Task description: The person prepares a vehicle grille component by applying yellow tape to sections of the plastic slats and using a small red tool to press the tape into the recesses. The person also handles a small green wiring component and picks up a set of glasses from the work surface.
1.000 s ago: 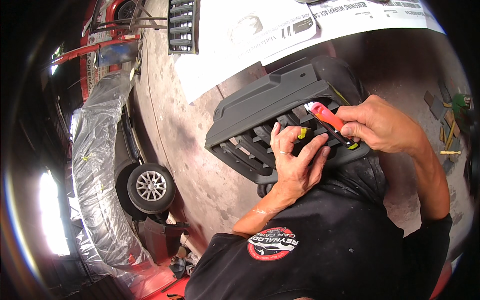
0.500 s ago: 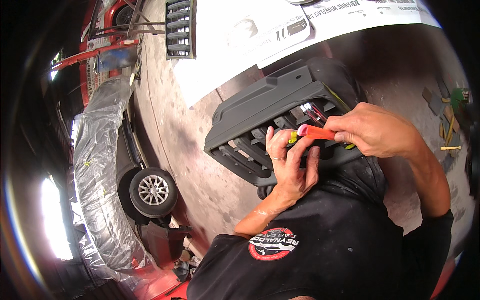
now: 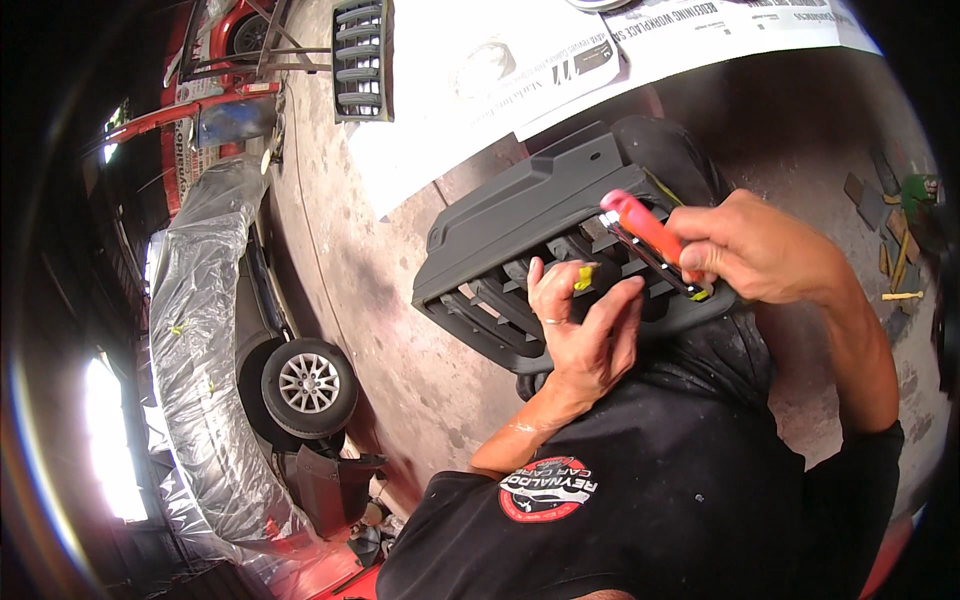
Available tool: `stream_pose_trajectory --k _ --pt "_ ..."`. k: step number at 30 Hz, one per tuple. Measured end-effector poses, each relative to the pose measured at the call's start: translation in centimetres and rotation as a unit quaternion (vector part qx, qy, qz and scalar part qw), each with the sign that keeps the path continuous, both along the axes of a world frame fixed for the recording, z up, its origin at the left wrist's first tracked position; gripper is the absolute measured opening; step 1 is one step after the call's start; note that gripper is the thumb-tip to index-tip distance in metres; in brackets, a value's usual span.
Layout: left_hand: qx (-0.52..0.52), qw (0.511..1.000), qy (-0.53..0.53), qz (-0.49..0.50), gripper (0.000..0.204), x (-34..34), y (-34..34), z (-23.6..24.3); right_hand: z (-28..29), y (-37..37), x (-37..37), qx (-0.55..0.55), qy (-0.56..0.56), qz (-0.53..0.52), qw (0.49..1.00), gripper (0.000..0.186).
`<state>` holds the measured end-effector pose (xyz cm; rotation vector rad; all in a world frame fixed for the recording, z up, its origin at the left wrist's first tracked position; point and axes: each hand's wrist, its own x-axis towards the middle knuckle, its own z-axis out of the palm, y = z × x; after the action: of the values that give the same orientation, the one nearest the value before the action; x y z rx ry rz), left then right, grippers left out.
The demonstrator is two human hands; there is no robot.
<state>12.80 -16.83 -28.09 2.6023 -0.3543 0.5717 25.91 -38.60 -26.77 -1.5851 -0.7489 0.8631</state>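
The dark grey slatted panel [image 3: 490, 232] rests across the person's lap, below the white paper cover [image 3: 415, 150]. The work on it looks partway along: at its right end a thin yellow edging [image 3: 656, 186] is in place near the upper edge, and a glossy dark strip [image 3: 640, 250] lies at the end slot, with a yellow tab [image 3: 699, 295] at its lower end. The slots to the left show plain dark slats and no yellow, so if they call for the same treatment, most of that remains to be done.

The right hand [image 3: 757, 250] is closed around an orange-red tool [image 3: 645, 225], its pink tip raised over the end slot. The left hand [image 3: 585, 345] is at the middle slots, thumb spread from the fingers, with a small yellow piece [image 3: 584, 278] by the fingertips; I cannot tell whether it is pinched or merely stuck there. The two hands are apart, near each other.

Further out, a second slatted panel [image 3: 360, 52] lies by the left edge of the paper, and a plastic-draped car [image 3: 195, 330] stands beyond the floor to the left
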Motion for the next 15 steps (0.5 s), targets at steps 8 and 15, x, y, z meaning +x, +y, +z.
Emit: stream_pose_trajectory --k 8,15 --pt "0.079 0.995 0.032 -0.054 0.032 1.0 -2.6 -0.8 -0.2 -0.9 0.0 -0.006 -0.041 -0.026 0.999 0.009" --pt "0.074 0.995 0.056 -0.044 0.035 1.1 -2.8 -1.3 0.1 -0.8 -0.1 -0.040 -0.065 -0.021 0.997 0.013"
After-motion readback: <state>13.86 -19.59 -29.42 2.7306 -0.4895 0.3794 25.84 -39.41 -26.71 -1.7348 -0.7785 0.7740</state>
